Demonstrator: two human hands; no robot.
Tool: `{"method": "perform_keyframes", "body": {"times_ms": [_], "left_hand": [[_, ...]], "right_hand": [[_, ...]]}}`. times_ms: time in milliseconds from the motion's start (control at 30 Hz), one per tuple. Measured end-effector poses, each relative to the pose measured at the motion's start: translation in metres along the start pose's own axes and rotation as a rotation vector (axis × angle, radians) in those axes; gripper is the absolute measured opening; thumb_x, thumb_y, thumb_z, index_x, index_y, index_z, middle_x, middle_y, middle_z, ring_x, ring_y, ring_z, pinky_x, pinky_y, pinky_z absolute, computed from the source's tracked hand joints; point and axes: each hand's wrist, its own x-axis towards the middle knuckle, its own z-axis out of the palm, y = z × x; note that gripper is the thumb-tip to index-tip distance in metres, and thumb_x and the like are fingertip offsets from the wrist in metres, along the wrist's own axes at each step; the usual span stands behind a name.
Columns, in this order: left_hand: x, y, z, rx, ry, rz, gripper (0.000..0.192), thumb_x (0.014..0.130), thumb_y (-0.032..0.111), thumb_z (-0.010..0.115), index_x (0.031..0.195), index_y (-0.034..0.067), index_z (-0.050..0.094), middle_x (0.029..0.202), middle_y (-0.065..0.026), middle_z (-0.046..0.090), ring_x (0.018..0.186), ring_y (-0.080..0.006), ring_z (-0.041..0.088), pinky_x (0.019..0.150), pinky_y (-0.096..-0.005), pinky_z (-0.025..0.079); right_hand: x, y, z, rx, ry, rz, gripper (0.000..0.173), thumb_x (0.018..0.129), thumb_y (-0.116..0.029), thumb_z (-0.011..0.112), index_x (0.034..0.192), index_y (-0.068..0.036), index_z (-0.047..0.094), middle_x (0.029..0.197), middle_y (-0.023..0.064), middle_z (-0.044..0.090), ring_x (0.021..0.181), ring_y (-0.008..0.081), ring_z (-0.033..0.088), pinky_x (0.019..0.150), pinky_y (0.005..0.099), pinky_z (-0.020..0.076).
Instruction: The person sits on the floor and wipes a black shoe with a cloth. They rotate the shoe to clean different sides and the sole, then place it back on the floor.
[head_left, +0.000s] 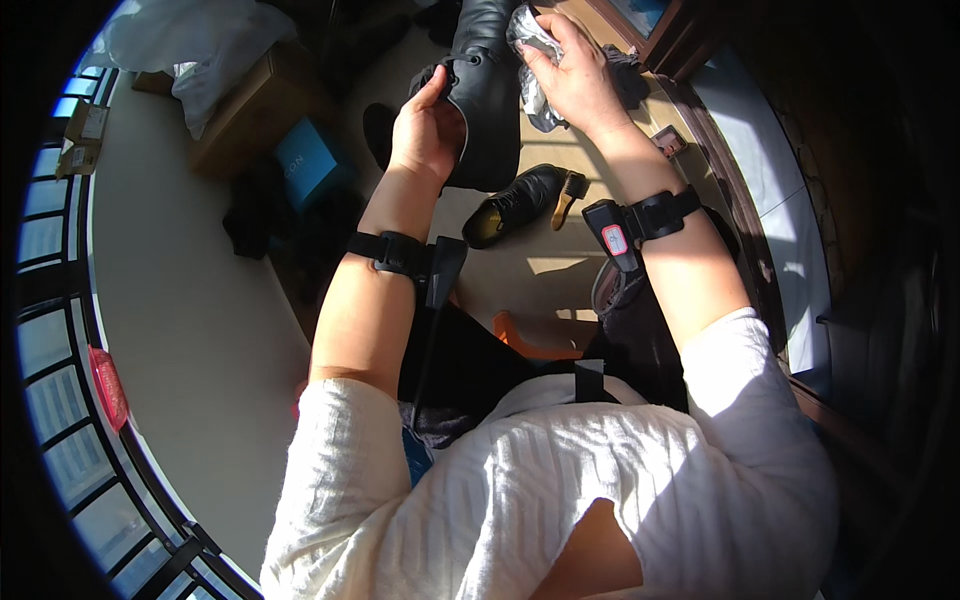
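Observation:
A black leather lace-up boot (487, 105) is held up at the top of the head view. My left hand (427, 131) grips it at the opening of its shaft, thumb on the outside near the laces. Just right of the boot, my right hand (574, 75) is closed around a crumpled grey-and-white cloth (536, 67), apart from the leather. Below them on the floor rests a black leather lace-up shoe (517, 202) with a tan insole. A wooden-handled brush (568, 199) with dark bristles lies against the shoe's right side.
Left of the boot stand a cardboard box (247, 105) with a white plastic bag (195, 45) over it and a blue box (309, 161). A small flat tin (669, 141) lies by the brown door sill (720, 165) at right. An orange object (525, 341) shows between my legs.

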Motion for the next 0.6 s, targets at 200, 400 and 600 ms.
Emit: {"method": "perform_keyframes", "body": {"times_ms": [200,400,600], "left_hand": [[-0.001,-0.002,0.001,-0.045,0.042,-0.011,0.030,0.092,0.034,0.061,0.101,0.006,0.066,0.094,-0.0097,0.071,0.086,-0.0242,0.067,0.082,-0.0374,0.052],[0.008,0.011,-0.012,-0.045,0.017,0.052,0.027,0.092,0.034,0.063,0.098,0.007,0.065,0.087,-0.0059,0.068,0.081,-0.0214,0.064,0.077,-0.0343,0.051],[0.006,-0.015,-0.005,0.192,0.056,0.107,0.024,0.089,0.033,0.068,0.094,0.010,0.065,0.076,-0.0029,0.062,0.069,-0.0169,0.059,0.065,-0.0310,0.047]], "right_hand": [[-0.029,-0.018,0.012,0.111,-0.218,-0.103,0.029,0.076,-0.002,0.067,0.103,-0.009,0.059,0.100,0.0102,0.059,0.093,0.0343,0.062,0.080,0.0405,0.0508],[-0.045,-0.037,0.008,0.136,-0.575,-0.133,0.027,0.075,-0.002,0.066,0.100,-0.007,0.060,0.098,0.0105,0.059,0.095,0.0314,0.061,0.080,0.0389,0.0502],[-0.012,-0.012,0.005,0.016,-0.094,-0.068,0.032,0.076,-0.003,0.067,0.105,-0.005,0.056,0.100,0.0129,0.061,0.092,0.0353,0.063,0.079,0.0400,0.0520]]}}
